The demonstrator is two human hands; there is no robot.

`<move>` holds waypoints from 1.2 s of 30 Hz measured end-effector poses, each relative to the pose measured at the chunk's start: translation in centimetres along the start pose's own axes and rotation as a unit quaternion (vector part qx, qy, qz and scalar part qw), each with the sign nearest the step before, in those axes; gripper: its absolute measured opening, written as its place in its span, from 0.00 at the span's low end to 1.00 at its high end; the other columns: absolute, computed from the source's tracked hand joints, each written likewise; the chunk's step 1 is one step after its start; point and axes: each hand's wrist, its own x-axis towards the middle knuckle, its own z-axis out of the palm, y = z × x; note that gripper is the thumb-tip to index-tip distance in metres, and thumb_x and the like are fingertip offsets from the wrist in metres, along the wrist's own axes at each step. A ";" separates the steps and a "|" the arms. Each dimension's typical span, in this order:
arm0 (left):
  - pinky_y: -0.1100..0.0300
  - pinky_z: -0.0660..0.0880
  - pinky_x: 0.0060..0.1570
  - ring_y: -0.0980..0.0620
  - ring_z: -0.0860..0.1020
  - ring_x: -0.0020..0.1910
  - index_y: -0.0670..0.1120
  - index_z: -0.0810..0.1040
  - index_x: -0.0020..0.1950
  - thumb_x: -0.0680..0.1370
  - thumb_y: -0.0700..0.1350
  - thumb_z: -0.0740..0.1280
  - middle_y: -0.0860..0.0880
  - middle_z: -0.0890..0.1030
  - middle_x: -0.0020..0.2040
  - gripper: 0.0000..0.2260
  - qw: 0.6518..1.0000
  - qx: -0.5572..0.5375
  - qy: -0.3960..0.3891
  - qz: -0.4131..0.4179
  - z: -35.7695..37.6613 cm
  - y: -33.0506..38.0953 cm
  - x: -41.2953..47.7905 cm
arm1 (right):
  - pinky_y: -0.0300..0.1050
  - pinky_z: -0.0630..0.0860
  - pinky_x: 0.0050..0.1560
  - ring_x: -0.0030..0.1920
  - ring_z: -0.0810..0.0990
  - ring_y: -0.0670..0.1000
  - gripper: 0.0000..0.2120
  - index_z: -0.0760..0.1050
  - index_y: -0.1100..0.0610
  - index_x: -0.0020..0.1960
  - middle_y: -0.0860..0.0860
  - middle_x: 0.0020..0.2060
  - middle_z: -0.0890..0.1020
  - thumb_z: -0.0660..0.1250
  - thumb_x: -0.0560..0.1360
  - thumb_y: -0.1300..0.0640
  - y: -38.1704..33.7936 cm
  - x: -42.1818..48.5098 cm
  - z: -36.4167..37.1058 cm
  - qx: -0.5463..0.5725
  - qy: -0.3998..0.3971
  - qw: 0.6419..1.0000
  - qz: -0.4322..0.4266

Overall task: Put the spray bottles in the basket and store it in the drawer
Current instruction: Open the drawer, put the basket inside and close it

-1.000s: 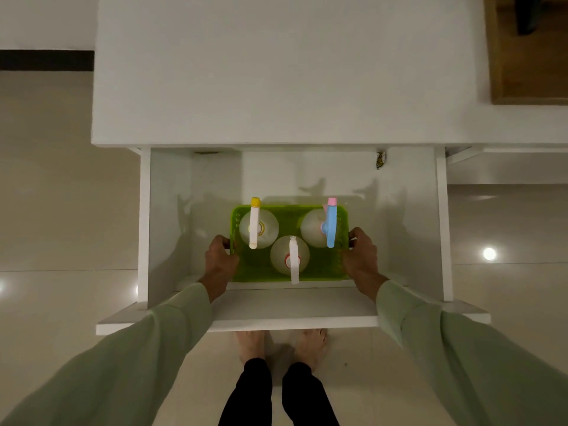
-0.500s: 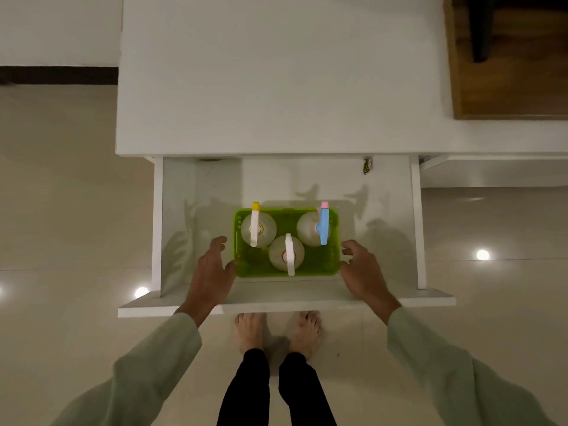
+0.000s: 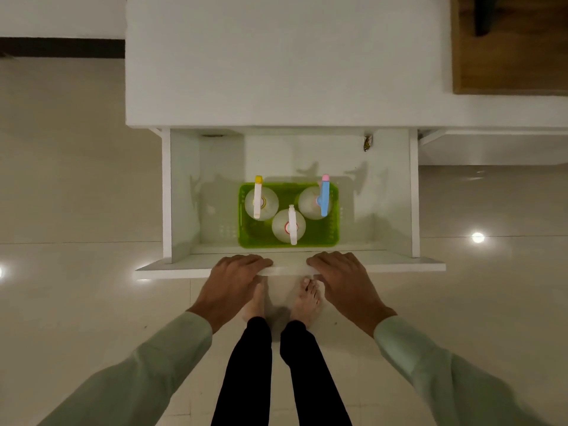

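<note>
An open white drawer (image 3: 395,198) juts out from under a white counter. A green basket (image 3: 321,238) rests on its floor near the front. Three clear spray bottles stand upright inside it: one with a yellow-tipped sprayer (image 3: 266,207) at the left, one with a white sprayer (image 3: 281,227) in the middle, one with a blue sprayer (image 3: 309,202) at the right. My left hand (image 3: 233,278) and my right hand (image 3: 344,278) lie on the top edge of the drawer front (image 3: 172,269), fingers curled over it, apart from the basket.
The white counter top (image 3: 276,63) overhangs the back of the drawer. A small dark object (image 3: 367,142) hangs at the drawer's back right corner. A wooden surface (image 3: 510,56) is at the far right. My bare feet (image 3: 307,299) stand on glossy floor tiles below the drawer front.
Both hands let go of the basket's sides, drew back out of the drawer and came down on the drawer front's top edge. The basket stays on the drawer floor.
</note>
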 end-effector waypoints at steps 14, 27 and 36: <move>0.44 0.71 0.69 0.41 0.70 0.72 0.46 0.75 0.69 0.71 0.42 0.76 0.43 0.73 0.72 0.27 0.988 0.065 0.142 0.000 -3.1 -0.6 5.5 | 0.55 0.77 0.58 0.64 0.78 0.61 0.24 0.80 0.59 0.61 0.58 0.63 0.80 0.75 0.66 0.71 1.7 6.1 -1.5 -0.081 0.091 0.992 0.021; 0.40 0.51 0.77 0.40 0.43 0.80 0.47 0.46 0.80 0.77 0.40 0.68 0.41 0.45 0.81 0.40 0.967 0.153 0.204 0.013 -8.7 -1.6 14.8 | 0.66 0.51 0.78 0.81 0.43 0.62 0.50 0.44 0.52 0.82 0.61 0.82 0.45 0.73 0.73 0.63 4.3 16.4 -6.6 -0.137 0.195 0.970 0.051; 0.47 0.67 0.61 0.42 0.71 0.63 0.48 0.72 0.62 0.70 0.36 0.71 0.46 0.74 0.64 0.22 0.945 0.177 0.274 -0.012 -10.3 -1.9 18.8 | 0.60 0.68 0.63 0.68 0.69 0.61 0.33 0.63 0.54 0.75 0.60 0.73 0.68 0.73 0.74 0.60 6.5 19.9 -8.3 -0.213 0.212 0.953 0.034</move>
